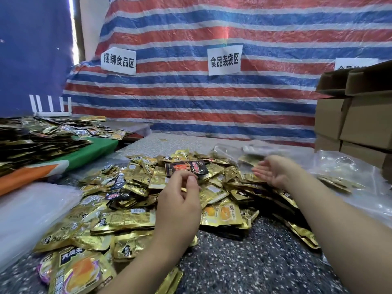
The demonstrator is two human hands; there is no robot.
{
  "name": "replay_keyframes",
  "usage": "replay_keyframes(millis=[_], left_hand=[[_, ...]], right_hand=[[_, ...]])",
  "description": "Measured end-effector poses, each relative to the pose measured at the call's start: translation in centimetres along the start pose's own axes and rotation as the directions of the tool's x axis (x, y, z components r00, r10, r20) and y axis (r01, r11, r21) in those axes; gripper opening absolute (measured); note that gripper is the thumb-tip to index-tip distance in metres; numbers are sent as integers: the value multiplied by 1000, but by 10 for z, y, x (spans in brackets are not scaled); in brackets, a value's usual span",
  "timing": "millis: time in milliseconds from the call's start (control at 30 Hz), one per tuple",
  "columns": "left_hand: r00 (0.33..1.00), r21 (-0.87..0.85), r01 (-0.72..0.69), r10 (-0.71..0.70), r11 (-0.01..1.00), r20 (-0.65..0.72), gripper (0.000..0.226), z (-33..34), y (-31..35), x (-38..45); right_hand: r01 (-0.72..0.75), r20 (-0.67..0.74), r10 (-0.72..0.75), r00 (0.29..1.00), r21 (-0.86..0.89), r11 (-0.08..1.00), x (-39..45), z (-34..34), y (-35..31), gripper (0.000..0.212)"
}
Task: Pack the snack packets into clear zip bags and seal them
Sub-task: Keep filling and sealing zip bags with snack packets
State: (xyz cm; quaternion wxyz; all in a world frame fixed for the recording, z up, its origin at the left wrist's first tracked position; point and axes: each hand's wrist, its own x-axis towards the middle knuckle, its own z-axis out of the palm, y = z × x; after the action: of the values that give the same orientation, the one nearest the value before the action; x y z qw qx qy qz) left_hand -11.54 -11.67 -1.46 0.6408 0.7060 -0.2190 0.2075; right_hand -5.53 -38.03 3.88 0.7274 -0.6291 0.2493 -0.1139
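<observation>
Gold packets (148, 187) heaped mid-bench (244, 262), spilling toward left edge. Left hand (180, 200) above heap, fingers curled, pinching nothing visible. Right hand (275, 172) released, palm up, beside blurred zip bag (254, 151). Boxes (356, 115) crowding right edge; bare near edge.

We are seeing an evenly, brightly lit scene. Daylight is blazing through a gap left of the striped tarp (212, 92), faintly streaking it. The right hand (275, 172) is blurring, and edges are bowing from wide-angle distortion.
</observation>
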Motion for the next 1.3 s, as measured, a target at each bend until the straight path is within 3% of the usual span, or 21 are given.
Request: replay_keyframes(millis=[200, 367, 533, 633, 767, 933, 1000, 1067, 1133, 1300], left_hand=[[999, 27, 7, -8, 1000, 32, 21, 3, -4, -3], [999, 51, 17, -18, 999, 34, 24, 3, -6, -2], [999, 67, 22, -25, 998, 42, 19, 5, -9, -1], [999, 96, 15, -20, 995, 51, 21, 5, -12, 0], [998, 110, -10, 4, 994, 58, 38, 3, -13, 1], [996, 145, -30, 17, 989, 88, 70, 2, -16, 2], [995, 223, -27, 5, 974, 99, 58, 2, -21, 3], [994, 275, -29, -2, 961, 113, 28, 3, -25, 4], [988, 247, -25, -13, 969, 152, 21, 3, -25, 5], [987, 192, 71, -97, 979, 128, 78, -14, -7, 22]], right_hand=[[15, -11, -15, 1000, -13, 1000, 4, -3, 11, 31], [40, -35, -45, 998, -125, 991, 3, -2, 13, 31], [214, -131, -242, 962, -198, 957, -3, 4, 19, 21], [349, -123, -394, 911, -280, 894, -16, 10, 24, 27], [484, -76, -542, 837, -359, 798, -36, 20, 34, 42], [559, -88, -601, 794, -284, 779, -51, 25, 47, 56], [555, -111, -598, 793, -271, 786, -54, 24, 58, 57], [570, -121, -620, 775, -290, 769, -54, 24, 70, 56], [597, -123, -659, 742, -324, 734, -53, 26, 82, 54], [646, -31, -743, 668, -470, 601, -51, 26, 108, 55]])
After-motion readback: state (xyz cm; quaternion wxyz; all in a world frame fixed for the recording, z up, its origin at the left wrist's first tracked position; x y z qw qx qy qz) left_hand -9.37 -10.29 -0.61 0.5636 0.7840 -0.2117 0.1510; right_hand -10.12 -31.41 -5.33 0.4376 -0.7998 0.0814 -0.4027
